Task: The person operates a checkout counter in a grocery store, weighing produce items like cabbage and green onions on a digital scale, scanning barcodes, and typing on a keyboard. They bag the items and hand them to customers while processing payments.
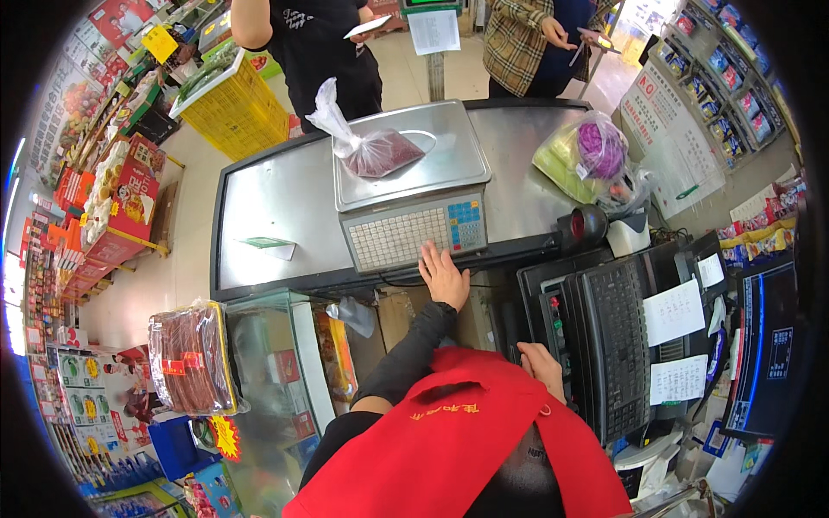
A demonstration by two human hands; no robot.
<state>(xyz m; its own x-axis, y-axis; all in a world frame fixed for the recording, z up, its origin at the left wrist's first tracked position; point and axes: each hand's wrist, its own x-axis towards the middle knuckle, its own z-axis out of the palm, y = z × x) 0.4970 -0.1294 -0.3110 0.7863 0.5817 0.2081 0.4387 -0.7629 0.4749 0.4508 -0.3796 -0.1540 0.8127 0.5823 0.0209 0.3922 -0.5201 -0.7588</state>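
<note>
My left hand (445,277) reaches forward, its fingertips touching the lower edge of the button panel (405,236) of a weighing scale. On the scale's steel platform (453,142) lies a knotted clear plastic bag (382,154) of small dark red grains or beans. My right hand (543,370) is near my body, beside the black cash-register unit (570,324) and left of a black keyboard (618,349). Its fingers are bent, and whether they grip anything cannot be made out. A black sleeve covers my left forearm.
On the steel counter (278,194), bags with purple cabbage (602,150) and greens lie right, near a barcode scanner (583,228). A small folded card (269,246) stands left. A packaged brown food tray (193,359) sits on a glass case (269,388). Two people stand across the counter.
</note>
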